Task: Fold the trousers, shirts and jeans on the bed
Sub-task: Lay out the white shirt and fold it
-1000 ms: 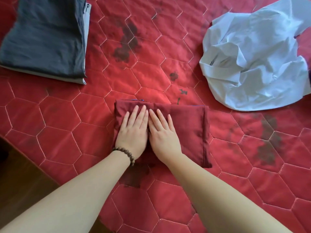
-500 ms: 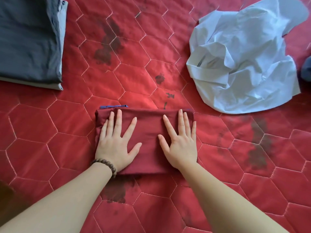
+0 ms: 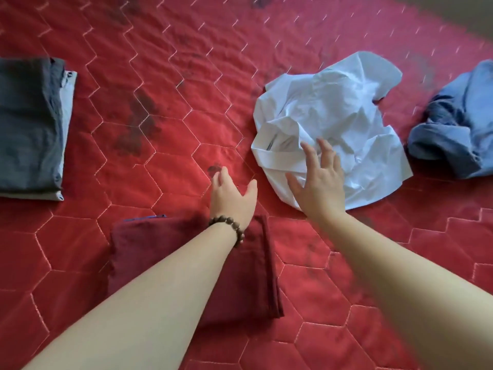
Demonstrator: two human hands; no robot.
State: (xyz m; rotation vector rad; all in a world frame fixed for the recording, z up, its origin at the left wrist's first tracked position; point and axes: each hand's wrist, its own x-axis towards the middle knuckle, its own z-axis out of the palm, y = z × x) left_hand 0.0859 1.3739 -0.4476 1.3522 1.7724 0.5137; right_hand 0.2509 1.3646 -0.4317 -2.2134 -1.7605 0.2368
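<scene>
Head view: my right hand spread wide over crumpled white shirt, holding nothing; left hand open, empty, just beside it. Folded maroon trousers under left forearm — careless drag could undo fold.

No readable text, label, brand, number or sign anywhere. Small dark tag inside white shirt collar too blurred to read.

Open right hand over crumpled white shirt, left hand beside.
</scene>
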